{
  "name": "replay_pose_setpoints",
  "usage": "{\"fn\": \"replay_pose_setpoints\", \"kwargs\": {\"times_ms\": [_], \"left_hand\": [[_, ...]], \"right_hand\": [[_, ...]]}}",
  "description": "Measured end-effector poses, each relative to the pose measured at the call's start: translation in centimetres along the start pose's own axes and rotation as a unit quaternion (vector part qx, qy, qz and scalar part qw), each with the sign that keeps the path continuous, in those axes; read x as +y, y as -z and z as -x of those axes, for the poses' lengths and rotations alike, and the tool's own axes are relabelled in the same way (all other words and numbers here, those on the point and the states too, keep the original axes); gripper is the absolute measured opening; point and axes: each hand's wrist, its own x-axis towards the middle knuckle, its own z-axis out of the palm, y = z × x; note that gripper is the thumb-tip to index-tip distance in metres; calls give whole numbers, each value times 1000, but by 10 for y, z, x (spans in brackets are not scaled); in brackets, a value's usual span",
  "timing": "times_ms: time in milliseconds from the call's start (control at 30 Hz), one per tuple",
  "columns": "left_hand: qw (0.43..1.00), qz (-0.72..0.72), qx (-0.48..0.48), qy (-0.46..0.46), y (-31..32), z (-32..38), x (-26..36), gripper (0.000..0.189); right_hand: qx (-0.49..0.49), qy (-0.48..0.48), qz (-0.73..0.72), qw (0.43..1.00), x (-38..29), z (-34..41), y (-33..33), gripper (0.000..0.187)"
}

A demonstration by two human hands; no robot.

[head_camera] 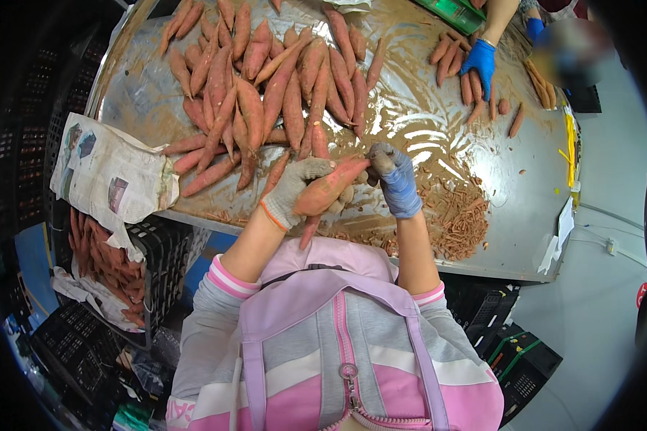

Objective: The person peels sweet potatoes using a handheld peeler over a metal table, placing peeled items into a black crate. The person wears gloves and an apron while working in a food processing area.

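Note:
A reddish sweet potato [331,186] is held in my left hand [296,188], which wears a grey knit glove with an orange cuff. Its pointed end reaches my right hand [393,178], in a blue-palmed work glove, whose fingers pinch around that tip. Whether a small tool hides in those fingers is not visible. Another slim sweet potato [309,231] sticks out below my left hand toward the apron. Just beyond both hands lies a big heap of sweet potatoes [253,102] on the soil-smeared metal table [507,215].
Trimmed root ends [463,223] are piled right of my right arm. Across the table, a co-worker's blue-gloved hand [480,62] touches smaller sweet potatoes, near a green crate [455,13]. At left, a printed sack [116,169] hangs over the edge above a filled black crate [162,264].

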Motion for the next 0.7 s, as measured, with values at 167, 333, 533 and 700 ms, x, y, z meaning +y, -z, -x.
{"fn": "replay_pose_setpoints", "kwargs": {"times_ms": [167, 333, 533, 700], "left_hand": [[998, -51, -22, 19, 9, -1, 1, 62], [974, -35, 5, -224, -6, 23, 27, 66], [939, -11, -7, -343, 10, 31, 44, 54], [920, 13, 134, -369, 1, 34, 40, 53]], "right_hand": [[-83, -5, -199, 977, 10, -3, 2, 36], [75, 0, -58, 996, 24, -19, 17, 34], [42, 220, 587, 778, 23, -17, -2, 49], [-82, 255, 688, 674, 58, -17, -24, 41]]}}
